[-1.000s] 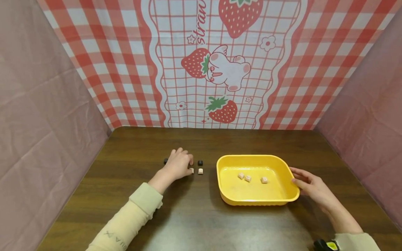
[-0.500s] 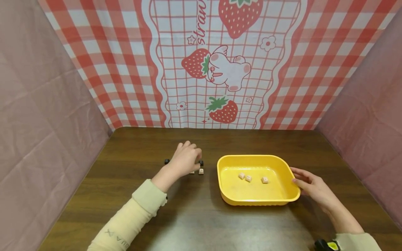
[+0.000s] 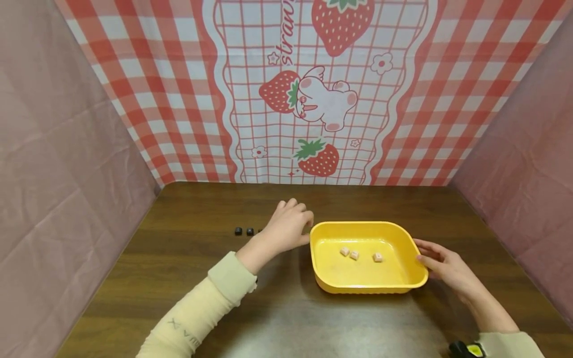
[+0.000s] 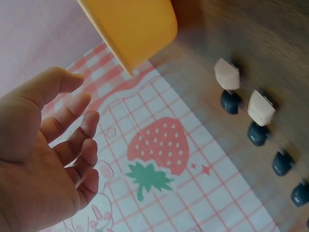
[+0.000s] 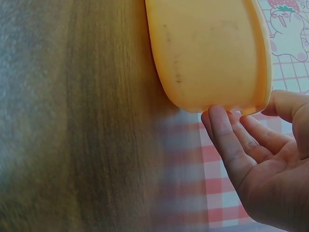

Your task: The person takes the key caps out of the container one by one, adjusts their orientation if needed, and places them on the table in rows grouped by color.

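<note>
My left hand [image 3: 286,227] hovers at the left side of a yellow plastic tray [image 3: 367,286], its thumb and forefinger spread beside the rim. In the left wrist view its fingers are loosely bent and nothing shows between them. The right hand [image 3: 452,272] grips the tray's right end, thumb at the rim [image 5: 264,82] and fingers against the outer wall. Inside the tray lie three beige keycaps [image 3: 354,255]. Black keycaps [image 3: 238,231] form a row on the table, partly hidden by the left hand in the head view; two beige keycaps [image 4: 261,108] stand beside that row in the left wrist view.
The dark wooden table [image 3: 188,209] ends at a red-and-white checked strawberry cloth [image 3: 188,99] hanging behind it. Pink cloths hang at the left [image 3: 67,199] and right [image 3: 524,174]. A black wristband with a yellow-green patch [image 3: 467,349] is on the right wrist.
My left hand has moved right, from over the keycaps to the tray's left side, uncovering black keycaps at the row's left end. The right hand and tray have stayed in place.
</note>
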### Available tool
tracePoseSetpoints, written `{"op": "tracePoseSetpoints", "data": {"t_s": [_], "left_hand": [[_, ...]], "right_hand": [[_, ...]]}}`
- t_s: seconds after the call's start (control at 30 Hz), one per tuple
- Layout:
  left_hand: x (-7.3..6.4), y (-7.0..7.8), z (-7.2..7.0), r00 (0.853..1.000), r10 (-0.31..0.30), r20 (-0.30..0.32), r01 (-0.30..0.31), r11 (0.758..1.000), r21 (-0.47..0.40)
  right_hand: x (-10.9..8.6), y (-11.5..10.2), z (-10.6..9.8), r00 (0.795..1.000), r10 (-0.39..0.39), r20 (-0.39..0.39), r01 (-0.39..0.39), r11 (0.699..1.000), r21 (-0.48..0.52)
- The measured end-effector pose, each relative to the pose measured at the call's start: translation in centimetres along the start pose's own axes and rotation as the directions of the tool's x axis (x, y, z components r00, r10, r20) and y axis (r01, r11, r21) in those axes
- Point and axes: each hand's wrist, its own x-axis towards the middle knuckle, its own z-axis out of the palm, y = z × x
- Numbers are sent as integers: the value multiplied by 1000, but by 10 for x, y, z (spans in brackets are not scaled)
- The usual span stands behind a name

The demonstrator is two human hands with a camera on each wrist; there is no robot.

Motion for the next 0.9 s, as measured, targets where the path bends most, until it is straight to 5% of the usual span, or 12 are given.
{"op": "tracePoseSetpoints", "data": {"t_s": [0.9], "left_hand": [[37, 45, 27, 990, 114, 78, -117, 992, 42]], "right_hand": [[1, 1, -1, 1000, -1, 3, 1, 1000, 14]]}}
